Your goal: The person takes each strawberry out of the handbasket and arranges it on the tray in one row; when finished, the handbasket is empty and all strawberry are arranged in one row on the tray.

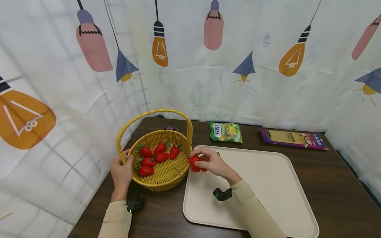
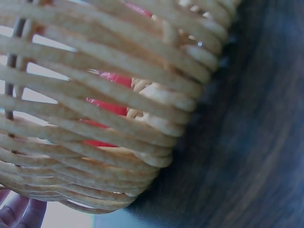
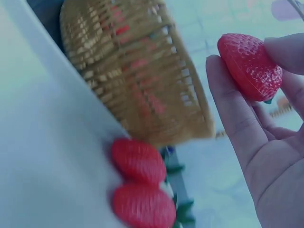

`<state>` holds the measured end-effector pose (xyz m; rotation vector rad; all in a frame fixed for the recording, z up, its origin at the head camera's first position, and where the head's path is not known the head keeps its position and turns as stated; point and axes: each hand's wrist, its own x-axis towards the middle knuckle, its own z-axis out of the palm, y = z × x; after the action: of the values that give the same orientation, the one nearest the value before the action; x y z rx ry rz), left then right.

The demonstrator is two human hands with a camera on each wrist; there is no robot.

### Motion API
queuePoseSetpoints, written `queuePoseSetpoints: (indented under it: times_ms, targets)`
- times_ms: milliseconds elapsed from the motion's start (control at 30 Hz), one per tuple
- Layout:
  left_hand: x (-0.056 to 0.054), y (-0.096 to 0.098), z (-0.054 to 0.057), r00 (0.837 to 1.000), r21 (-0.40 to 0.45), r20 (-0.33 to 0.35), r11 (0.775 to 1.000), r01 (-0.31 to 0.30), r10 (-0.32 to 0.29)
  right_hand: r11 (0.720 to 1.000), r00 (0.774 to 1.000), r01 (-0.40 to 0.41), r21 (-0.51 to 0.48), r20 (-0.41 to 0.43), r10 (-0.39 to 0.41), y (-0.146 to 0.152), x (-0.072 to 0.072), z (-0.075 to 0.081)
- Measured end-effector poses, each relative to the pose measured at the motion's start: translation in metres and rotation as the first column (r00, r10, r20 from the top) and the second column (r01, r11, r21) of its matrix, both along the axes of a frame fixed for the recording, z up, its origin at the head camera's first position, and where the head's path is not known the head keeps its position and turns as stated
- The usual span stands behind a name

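Observation:
My left hand [image 1: 121,173] grips the left rim of a yellow woven basket [image 1: 160,187], where its arched handle [image 1: 154,111] joins. Several red strawberries [image 1: 162,157] with green leaves lie in the basket, mostly toward its left and back. Between thumb and fingers, my right hand [image 1: 216,163] pinches another strawberry [image 3: 249,66], held above the tray's left side by the basket's right rim. In the right wrist view, two more strawberries [image 3: 137,161] lie side by side on the beige tray [image 1: 268,188]; the right hand mostly hides them in the head view.
Behind the tray lie a green candy bag [image 1: 226,132] and a long purple packet [image 1: 293,138]. A small purple wrapper [image 1: 170,128] shows behind the basket. Printed curtains [image 1: 190,89] hang along the back and sides of the dark wooden table [image 1: 160,215].

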<state>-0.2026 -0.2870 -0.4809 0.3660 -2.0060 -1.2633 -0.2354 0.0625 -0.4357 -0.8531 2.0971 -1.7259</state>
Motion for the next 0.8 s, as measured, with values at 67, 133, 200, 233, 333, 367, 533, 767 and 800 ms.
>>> queuePoseSetpoints:
  times_ms: [67,133,200,233,333,367,533,767,800]
  targets:
    - [-0.001,0.0,0.0,1.0,-0.002,-0.002,1.0,-0.003,0.003,1.0,1.0,0.026,0.005,0.005,-0.026,0.009,0.0,-0.003]
    - [-0.001,0.0,0.001,1.0,-0.007,-0.004,1.0,-0.002,0.002,0.998,0.998,0.056,0.023,0.014,-0.056,0.017,0.0,-0.006]
    - [-0.002,0.0,0.0,1.0,-0.014,-0.009,1.0,0.002,-0.002,0.995,0.996,0.087,0.04,0.02,-0.087,0.025,0.004,-0.001]
    - [-0.002,0.0,0.0,1.0,-0.015,-0.011,1.0,0.006,-0.007,0.994,0.994,0.101,0.043,0.022,-0.102,0.028,0.007,0.002]
    - [-0.002,0.001,0.0,1.0,-0.014,-0.014,1.0,0.015,-0.015,0.988,0.988,0.15,0.045,0.02,-0.151,0.037,0.012,0.008]
    - [-0.002,0.001,0.0,1.0,-0.011,-0.014,1.0,0.014,-0.014,0.985,0.986,0.167,0.047,0.021,-0.168,0.039,0.014,0.01]
    - [-0.001,0.0,-0.001,1.0,-0.003,-0.017,1.0,-0.006,0.006,0.969,0.969,0.244,0.046,0.03,-0.245,0.053,0.007,-0.001]
    - [-0.001,0.0,0.0,1.0,-0.019,-0.023,1.0,0.0,-0.001,0.927,0.926,0.372,0.055,0.051,-0.375,0.08,-0.016,-0.037]
    - [-0.001,0.0,0.0,1.0,-0.02,-0.023,1.0,0.001,-0.002,0.92,0.919,0.387,0.06,0.055,-0.39,0.084,-0.017,-0.039]
